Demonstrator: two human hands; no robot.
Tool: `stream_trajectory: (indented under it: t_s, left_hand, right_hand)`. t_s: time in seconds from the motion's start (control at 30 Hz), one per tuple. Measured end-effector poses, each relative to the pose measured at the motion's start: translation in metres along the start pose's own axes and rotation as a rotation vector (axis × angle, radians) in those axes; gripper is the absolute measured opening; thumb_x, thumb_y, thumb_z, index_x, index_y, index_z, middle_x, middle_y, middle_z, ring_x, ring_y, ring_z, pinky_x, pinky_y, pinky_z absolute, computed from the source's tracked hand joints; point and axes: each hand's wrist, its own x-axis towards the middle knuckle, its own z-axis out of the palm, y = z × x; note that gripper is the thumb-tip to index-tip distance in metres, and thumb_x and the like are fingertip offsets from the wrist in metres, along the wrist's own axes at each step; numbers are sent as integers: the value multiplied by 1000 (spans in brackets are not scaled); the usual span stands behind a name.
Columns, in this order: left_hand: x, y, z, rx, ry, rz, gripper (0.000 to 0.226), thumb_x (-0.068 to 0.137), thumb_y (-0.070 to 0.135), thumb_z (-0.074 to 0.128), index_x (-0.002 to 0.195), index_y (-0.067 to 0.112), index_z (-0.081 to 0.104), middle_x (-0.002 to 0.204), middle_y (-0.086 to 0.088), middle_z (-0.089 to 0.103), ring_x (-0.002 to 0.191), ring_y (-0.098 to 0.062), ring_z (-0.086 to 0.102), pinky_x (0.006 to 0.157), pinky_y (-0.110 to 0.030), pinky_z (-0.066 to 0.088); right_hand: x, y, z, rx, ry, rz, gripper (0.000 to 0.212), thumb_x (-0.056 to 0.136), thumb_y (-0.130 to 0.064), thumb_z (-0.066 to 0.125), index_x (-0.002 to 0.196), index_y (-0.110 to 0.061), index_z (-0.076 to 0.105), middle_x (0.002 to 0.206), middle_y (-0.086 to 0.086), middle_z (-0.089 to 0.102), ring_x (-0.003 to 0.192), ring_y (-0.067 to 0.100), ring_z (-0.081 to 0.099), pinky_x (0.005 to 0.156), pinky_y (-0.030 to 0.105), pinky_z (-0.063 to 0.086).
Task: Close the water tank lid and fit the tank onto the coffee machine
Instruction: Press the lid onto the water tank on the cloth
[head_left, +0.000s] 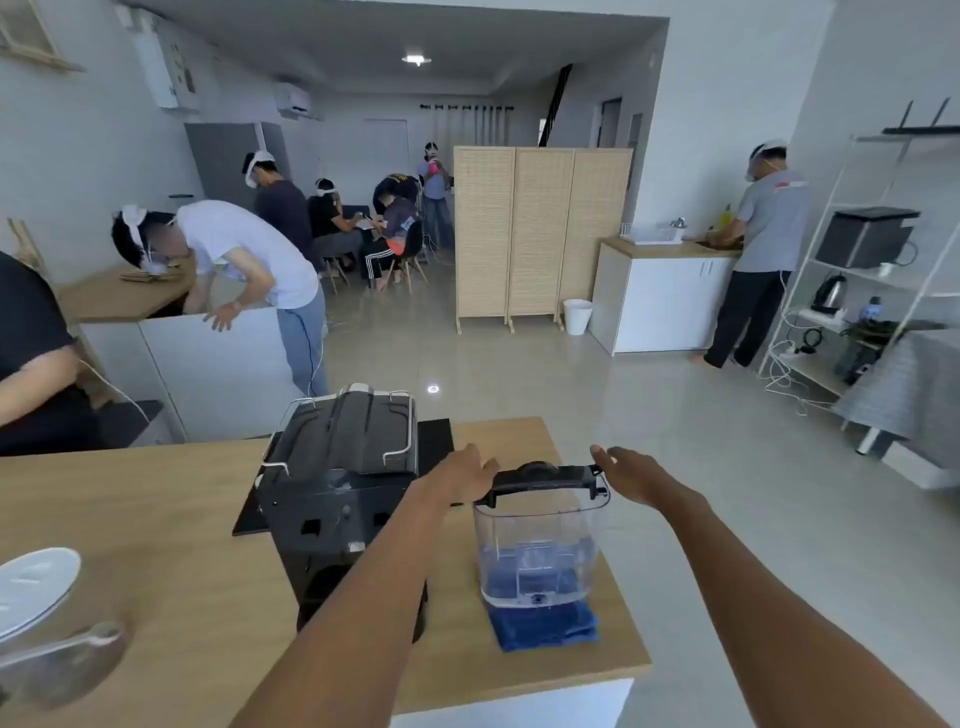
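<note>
A clear water tank (540, 551) with a black lid (545, 480) stands upright on a folded blue cloth (548, 629) near the right end of the wooden counter (156, 530). The lid lies flat across the tank's top. Left of the tank stands the black coffee machine (337, 488), its back towards me. My left hand (465, 470) rests at the lid's left end, fingers spread. My right hand (631, 475) hovers at the lid's right end, fingers apart, just touching or nearly touching it.
A white plate (31, 587) and a glass bowl with a spoon (57, 665) sit at the counter's near left. A black mat (436, 441) lies under the machine. Several people work at other counters and tables beyond. The counter's right edge is close to the tank.
</note>
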Motion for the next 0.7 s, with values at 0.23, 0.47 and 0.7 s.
stream_trajectory:
  t_s: [0.23,0.47,0.7]
  left_hand:
    - [12,-6,22,-140,57,-104,55,102,46,45,128,-2,52,99,-7,60,89,-20,53,66,-27,40]
    - [19,-19,33,-337,273,-42,22,84,26,78,86,8,66,78,-4,63,78,-22,62,75,-32,52]
    - [9,-21,36,-418,454,63,51,68,13,91,113,12,66,105,-4,72,96,-21,68,92,-42,57]
  right_hand:
    - [-1,-3,5,82,-29,-38,63,104,-49,24,95,0,62,95,17,62,90,31,55,78,33,37]
    - [2,8,15,247,116,-101,46,104,-31,39,72,-4,59,73,10,61,80,32,57,61,33,36]
    - [-11,16,19,454,234,-175,28,98,-18,55,122,-15,70,107,11,76,90,18,61,73,22,41]
